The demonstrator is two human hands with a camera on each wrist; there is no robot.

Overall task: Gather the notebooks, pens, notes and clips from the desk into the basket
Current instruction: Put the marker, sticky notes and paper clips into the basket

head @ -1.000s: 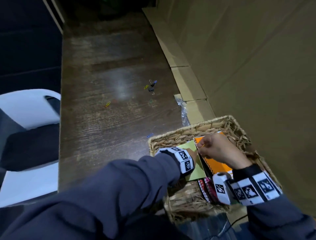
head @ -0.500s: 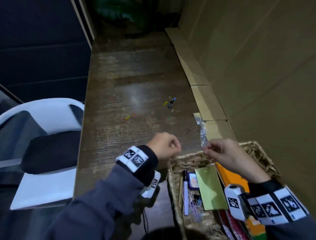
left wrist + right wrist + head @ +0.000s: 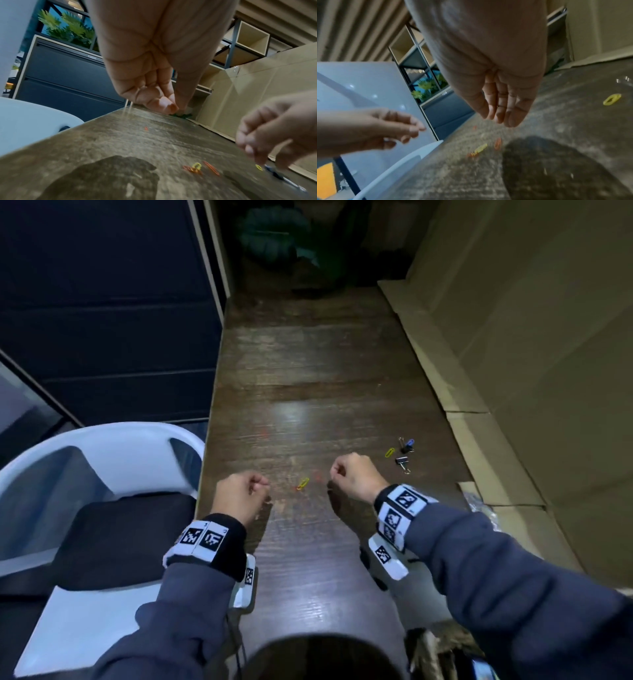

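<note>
While both hands (image 3: 294, 491) hover empty, fingers loosely curled, the yellow paper clip (image 3: 302, 483) lies on the desk (image 3: 308, 371) between them.

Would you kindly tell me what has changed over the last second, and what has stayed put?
Both hands left the basket and moved out over the desk. The left hand and right hand now hover on either side of the yellow paper clip, holding nothing visible. That clip and the binder clips farther right lie where they were.
</note>
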